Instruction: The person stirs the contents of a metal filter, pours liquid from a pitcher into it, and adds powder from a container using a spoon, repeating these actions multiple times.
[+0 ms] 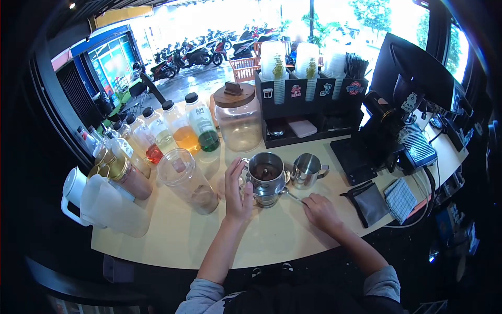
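Note:
A steel coffee dripper (267,166) with dark brown contents stands upright on top of a glass (266,201). My left hand (238,196) is at the dripper's left side, fingers stretched out and thumb toward its front, not wrapped around it. In my right hand (321,212), closed fingers grip the handle of a metal spoon (296,197), whose far end points at the dripper's base. Just right of the dripper sits a steel pitcher (307,170), its handle turned to the right.
Left of my hands stands a clear plastic container (189,183) with brown powder low inside. Beyond are syrup bottles (201,123), a wooden-lidded jar (239,123) and a black cup rack (312,112). A scale (353,159), grinder (384,112) and folded cloths (400,200) lie right.

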The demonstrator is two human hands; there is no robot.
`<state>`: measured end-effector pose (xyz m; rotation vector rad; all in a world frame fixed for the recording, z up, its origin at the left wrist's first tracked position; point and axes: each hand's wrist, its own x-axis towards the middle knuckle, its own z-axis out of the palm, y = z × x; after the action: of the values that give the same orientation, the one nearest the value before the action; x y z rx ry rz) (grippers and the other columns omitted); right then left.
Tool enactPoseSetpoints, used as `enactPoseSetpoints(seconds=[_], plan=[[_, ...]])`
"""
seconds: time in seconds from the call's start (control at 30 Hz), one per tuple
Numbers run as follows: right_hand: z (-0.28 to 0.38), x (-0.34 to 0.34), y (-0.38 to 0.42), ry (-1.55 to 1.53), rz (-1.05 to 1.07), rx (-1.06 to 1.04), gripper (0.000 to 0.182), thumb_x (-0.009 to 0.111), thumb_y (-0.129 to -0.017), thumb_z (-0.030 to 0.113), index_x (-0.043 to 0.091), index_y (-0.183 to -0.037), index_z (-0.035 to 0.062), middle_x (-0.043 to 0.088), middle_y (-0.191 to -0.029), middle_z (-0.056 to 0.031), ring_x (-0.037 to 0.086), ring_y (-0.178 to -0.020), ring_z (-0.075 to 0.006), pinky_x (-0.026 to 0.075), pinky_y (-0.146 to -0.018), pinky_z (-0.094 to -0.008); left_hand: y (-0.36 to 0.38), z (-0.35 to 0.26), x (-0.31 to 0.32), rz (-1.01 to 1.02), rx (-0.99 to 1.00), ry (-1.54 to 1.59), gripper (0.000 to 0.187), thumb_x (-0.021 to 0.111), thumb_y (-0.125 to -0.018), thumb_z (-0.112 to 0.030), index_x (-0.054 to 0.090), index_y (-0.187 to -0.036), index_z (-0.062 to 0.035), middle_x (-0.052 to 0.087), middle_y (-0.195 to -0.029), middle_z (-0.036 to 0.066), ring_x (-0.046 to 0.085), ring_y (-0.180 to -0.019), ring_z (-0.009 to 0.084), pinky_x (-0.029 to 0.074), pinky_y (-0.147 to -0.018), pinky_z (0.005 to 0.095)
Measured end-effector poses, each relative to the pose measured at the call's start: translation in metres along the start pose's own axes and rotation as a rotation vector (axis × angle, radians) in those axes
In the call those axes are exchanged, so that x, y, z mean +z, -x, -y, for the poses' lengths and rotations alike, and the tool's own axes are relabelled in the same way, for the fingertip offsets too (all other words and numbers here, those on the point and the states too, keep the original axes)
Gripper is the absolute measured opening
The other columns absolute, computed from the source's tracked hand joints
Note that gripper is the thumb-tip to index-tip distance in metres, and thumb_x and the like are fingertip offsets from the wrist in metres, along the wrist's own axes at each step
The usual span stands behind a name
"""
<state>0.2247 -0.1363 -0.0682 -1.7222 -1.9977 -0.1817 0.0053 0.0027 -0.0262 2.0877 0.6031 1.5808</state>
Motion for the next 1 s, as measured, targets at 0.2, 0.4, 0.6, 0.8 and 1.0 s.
enactPoseSetpoints(seconds=[0.2, 0.4, 0.6, 0.8, 1.0], plan=[[-0.002, -0.032, 0.001, 0.032, 0.111, 0.127, 0.008, 0.055, -0.081, 0.005, 0.052, -0.087, 0.0009, 0.055, -0.081, -0.0146, 0.060, -0.067, -0.0345, 0.050, -0.056, -0.0413, 0.000, 0.000, -0.001, 0.003, -0.003, 0.000, 0.051, 0.043, -0.096, -0.035, 0.042, -0.131, 0.0024, 0.039, -0.137, 0.020, 0.042, -0.124, 0.0320, 0.036, -0.101, 0.0390], [0.025, -0.142, -0.033, -0.064, -0.210, 0.104, 0.010, 0.052, -0.087, 0.004, 0.054, -0.097, 0.0026, 0.053, -0.085, -0.0138, 0.060, -0.066, -0.0348, 0.048, -0.054, -0.0420, 0.003, 0.005, 0.006, -0.024, -0.051, 0.115, 0.054, 0.046, -0.094, -0.036, 0.040, -0.134, 0.0001, 0.038, -0.139, 0.018, 0.043, -0.123, 0.0292, 0.039, -0.098, 0.0396], [0.057, -0.166, -0.090, 0.142, -0.036, -0.179, 0.018, 0.057, -0.077, 0.000, 0.057, -0.094, 0.0032, 0.054, -0.086, -0.0089, 0.062, -0.069, -0.0275, 0.050, -0.056, -0.0357, -0.003, -0.012, 0.010, -0.041, -0.183, 0.272, 0.088, 0.075, -0.072, -0.040, 0.032, -0.138, -0.0028, 0.039, -0.135, 0.015, 0.044, -0.121, 0.0264, 0.037, -0.103, 0.0393], [0.072, -0.160, -0.128, 0.310, 0.141, -0.354, 0.008, 0.060, -0.073, 0.000, 0.059, -0.080, 0.0033, 0.054, -0.079, -0.0069, 0.064, -0.071, -0.0226, 0.051, -0.059, -0.0335, -0.012, -0.025, 0.012, -0.015, -0.269, 0.134, 0.104, 0.089, -0.055, -0.028, 0.031, -0.139, -0.0050, 0.041, -0.130, 0.011, 0.046, -0.119, 0.0248, 0.036, -0.104, 0.0388], [0.076, -0.150, -0.143, 0.328, 0.148, -0.415, 0.004, 0.063, -0.072, 0.003, 0.060, -0.071, 0.0045, 0.055, -0.076, -0.0071, 0.065, -0.069, -0.0218, 0.052, -0.059, -0.0322, -0.011, -0.017, 0.009, 0.051, -0.210, 0.029, 0.093, 0.088, -0.057, -0.026, 0.037, -0.132, -0.0051, 0.045, -0.125, 0.010, 0.047, -0.117, 0.0236, 0.039, -0.100, 0.0386]])
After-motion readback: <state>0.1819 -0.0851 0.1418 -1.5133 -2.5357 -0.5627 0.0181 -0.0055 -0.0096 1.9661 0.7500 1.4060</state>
